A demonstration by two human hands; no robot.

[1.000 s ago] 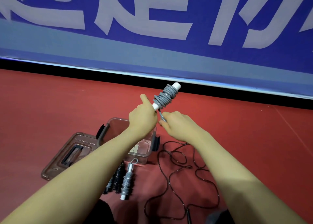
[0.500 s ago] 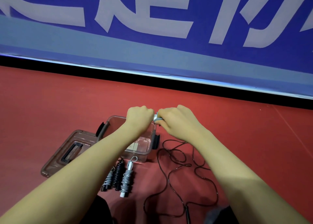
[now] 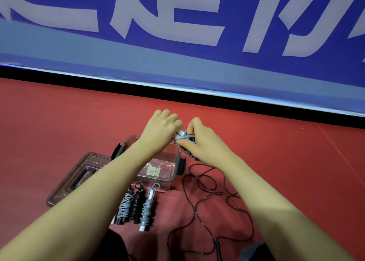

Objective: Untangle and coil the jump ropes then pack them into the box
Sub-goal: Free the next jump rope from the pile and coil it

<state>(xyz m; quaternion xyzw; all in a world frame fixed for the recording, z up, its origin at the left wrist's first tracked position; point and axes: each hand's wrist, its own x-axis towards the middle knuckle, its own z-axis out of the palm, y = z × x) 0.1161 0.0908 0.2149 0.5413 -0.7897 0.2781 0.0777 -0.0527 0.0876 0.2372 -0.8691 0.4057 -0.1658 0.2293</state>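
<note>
A: Grey rope bundle (image 3: 185, 140) is held above the box (image 3: 173, 162), at its 1 o'clock corner. Left hand (image 3: 160, 130) is curled round the white handle; right hand (image 3: 203, 142) is pinched on the cord.

B: Light, springy cord is expected; the stiff handle is judged the best hold.

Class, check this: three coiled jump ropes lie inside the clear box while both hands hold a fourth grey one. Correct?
Not quite. The head view shows the three coiled ropes lying on the red floor in front of the clear box, not inside it. Both hands, left and right, do hold the grey rope.
</note>
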